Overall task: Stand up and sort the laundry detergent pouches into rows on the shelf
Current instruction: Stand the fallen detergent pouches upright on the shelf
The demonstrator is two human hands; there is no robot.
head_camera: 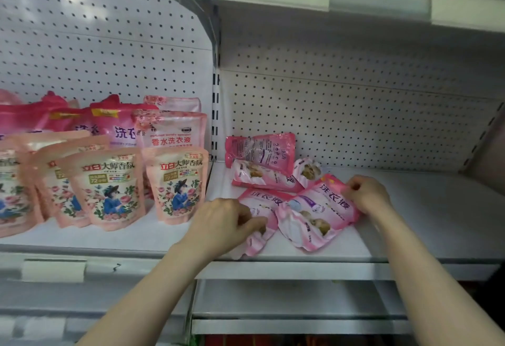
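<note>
Because the pink pouch under the left hand reaches the front lip of the shelf at 6 o'clock, a careless tug could drop it. Left fingers curl onto its lower edge. The right hand pinches the top corner of a second pouch, at 3 o'clock from the first. Other pouches lie flat at 12 o'clock.

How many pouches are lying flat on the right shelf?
5: front-left pouch held by left hand, front-right pouch by right hand, three pouches piled behind; more may be hidden.
</note>
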